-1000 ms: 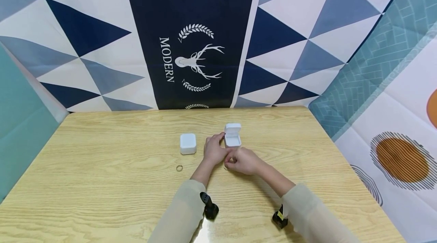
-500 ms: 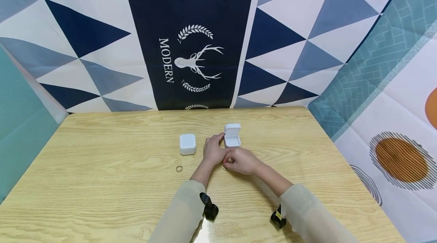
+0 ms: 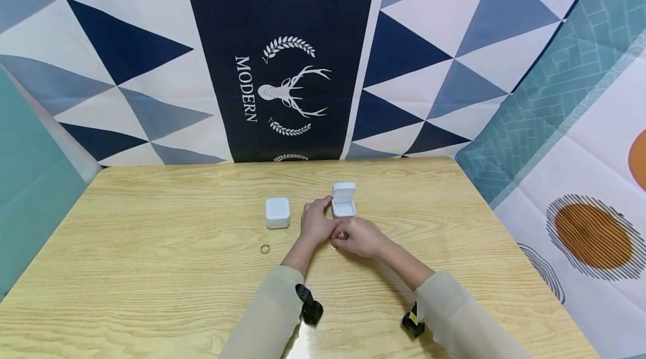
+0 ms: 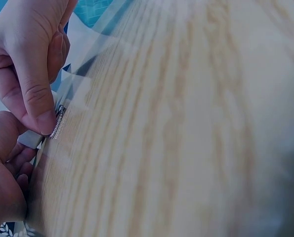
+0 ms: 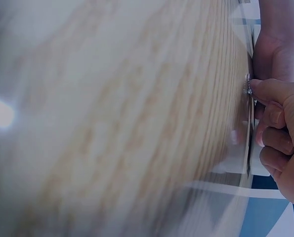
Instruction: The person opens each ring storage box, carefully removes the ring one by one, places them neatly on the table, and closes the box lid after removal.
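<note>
A small white ring box [image 3: 344,210] stands with its lid up near the middle of the table. My left hand [image 3: 316,224] holds it from the left, index fingertip at its side and thumb across its front. Just in front of the box, my right hand [image 3: 357,237] pinches a ring [image 3: 333,246] between thumb and forefinger, low over the wood. Small sparkling stones line this ring [image 4: 58,121] in the left wrist view. From the right wrist, the right thumb [image 5: 273,90] shows pressed to the ring [image 5: 248,85], with the left hand behind it.
A closed white ring box [image 3: 277,213] stands left of the left hand. Nearer the person, a second ring [image 3: 264,248] lies on the wooden table [image 3: 166,269]. Patterned cloth [image 3: 282,67] hangs behind the table's far edge.
The right hand and the ring shifted slightly left, then slightly back to the right. The left hand and both boxes stay in place.
</note>
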The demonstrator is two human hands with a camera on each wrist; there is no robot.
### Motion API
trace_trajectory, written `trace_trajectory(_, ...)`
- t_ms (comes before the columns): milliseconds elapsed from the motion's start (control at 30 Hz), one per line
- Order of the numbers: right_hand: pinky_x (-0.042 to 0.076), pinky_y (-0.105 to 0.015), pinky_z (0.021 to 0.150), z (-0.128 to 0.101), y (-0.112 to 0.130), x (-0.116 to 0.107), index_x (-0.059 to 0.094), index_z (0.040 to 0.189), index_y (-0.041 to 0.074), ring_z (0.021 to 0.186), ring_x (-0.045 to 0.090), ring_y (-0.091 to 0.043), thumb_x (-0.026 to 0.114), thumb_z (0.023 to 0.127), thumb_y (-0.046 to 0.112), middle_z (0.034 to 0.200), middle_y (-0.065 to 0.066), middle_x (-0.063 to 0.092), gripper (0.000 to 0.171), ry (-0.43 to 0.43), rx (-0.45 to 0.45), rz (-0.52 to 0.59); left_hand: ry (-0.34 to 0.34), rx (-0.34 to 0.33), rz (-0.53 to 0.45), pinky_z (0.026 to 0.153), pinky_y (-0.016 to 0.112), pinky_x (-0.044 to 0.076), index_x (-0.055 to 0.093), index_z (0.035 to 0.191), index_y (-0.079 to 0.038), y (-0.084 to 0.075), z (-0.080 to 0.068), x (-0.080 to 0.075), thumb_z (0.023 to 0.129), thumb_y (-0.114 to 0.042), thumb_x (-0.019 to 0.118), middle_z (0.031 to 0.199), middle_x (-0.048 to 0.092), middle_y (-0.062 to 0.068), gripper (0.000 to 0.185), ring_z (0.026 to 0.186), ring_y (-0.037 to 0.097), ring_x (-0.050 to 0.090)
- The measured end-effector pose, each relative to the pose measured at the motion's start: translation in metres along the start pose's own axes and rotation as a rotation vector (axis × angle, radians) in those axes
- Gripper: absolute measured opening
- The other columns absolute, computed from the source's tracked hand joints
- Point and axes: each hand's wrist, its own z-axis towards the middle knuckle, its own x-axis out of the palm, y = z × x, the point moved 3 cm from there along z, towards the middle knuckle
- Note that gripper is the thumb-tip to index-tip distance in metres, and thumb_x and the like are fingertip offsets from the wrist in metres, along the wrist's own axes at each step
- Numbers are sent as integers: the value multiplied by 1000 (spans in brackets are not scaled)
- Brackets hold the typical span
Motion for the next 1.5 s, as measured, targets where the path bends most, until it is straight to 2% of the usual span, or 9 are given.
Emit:
trace_trajectory(200, 37, -15, 54, 0, 0, 0, 72, 80, 13, 56, 43, 4, 69, 83, 19, 82, 4, 69, 7, 4, 10, 10, 5, -7, 0, 96, 40, 38, 53, 133, -10, 0, 0, -1, 72, -33, 79, 131, 58, 6, 70, 113, 26, 47)
trace_trajectory(500, 42, -16, 59, 0, 1, 0, 72, 79, 14, 63, 51, 2, 68, 84, 19, 84, 4, 71, 8, -5, -3, -10, 4, -7, 2, 97, 41, 38, 53, 133, -11, -1, -1, -1, 72, -32, 79, 132, 57, 6, 70, 113, 27, 47)
trace_trajectory(867, 37, -15, 53, -2, 0, 0, 72, 82, 13, 54, 43, 4, 67, 85, 21, 84, 4, 71, 9, -23, 3, 9, 1, 6, 0, 97, 41, 39, 53, 133, -10, -1, -1, -2, 72, -33, 79, 129, 59, 6, 71, 113, 27, 47)
trace_trajectory(1067, 29, -16, 46, -4, 0, -3, 72, 85, 14, 47, 34, 3, 67, 85, 22, 70, 7, 67, 9, -23, 33, 40, 1, 2, 0, 96, 40, 39, 53, 133, -10, -1, -1, -2, 73, -32, 78, 130, 58, 6, 69, 112, 26, 47)
trace_trajectory(1233, 26, -17, 45, -6, -1, -5, 73, 86, 15, 45, 32, 2, 67, 86, 23, 57, 10, 58, 10, -18, 52, 41, 8, -6, -2, 97, 41, 38, 52, 134, -10, -1, -1, -1, 74, -28, 77, 131, 58, 6, 67, 113, 26, 47)
trace_trajectory(1500, 29, -17, 46, -8, -5, -9, 72, 88, 16, 46, 36, 2, 66, 86, 24, 57, 10, 57, 11, -33, 67, 25, -2, 2, -1, 97, 42, 38, 52, 133, -9, -1, -2, -1, 73, -29, 78, 133, 56, 8, 69, 113, 28, 47)
